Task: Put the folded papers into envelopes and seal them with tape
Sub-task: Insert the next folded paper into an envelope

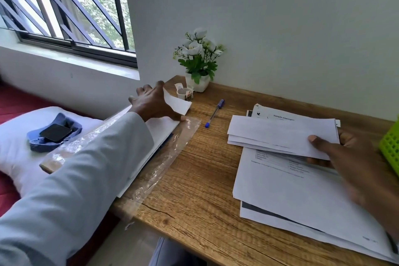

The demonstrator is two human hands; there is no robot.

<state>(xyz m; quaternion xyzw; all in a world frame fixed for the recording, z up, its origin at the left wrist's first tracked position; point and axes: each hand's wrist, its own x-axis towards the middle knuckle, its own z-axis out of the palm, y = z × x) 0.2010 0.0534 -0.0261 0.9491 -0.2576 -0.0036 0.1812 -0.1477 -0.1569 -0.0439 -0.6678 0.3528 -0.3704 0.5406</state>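
**Envelope pick at the left edge, folded sheets held on the right**

The grey sleeve [71, 179] crosses the table's [194, 179] left edge, and the left hand [153, 103] lies spread on the envelope stack [164, 127] in its clear plastic wrapper [172, 153]; fingers open, nothing pinched. The right hand [336, 153] grips the folded papers [280, 134] near the right edge, thumb on top, above loose printed sheets [291, 192]. Risks, as I judge them: the slick wrapper sliding off the edge, or several envelopes lifting together. The tape roll [182, 93] waits at the far corner.

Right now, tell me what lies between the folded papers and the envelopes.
Only bare wooden desk and a blue pen lie between the folded papers in the right hand and the envelopes under the left hand.
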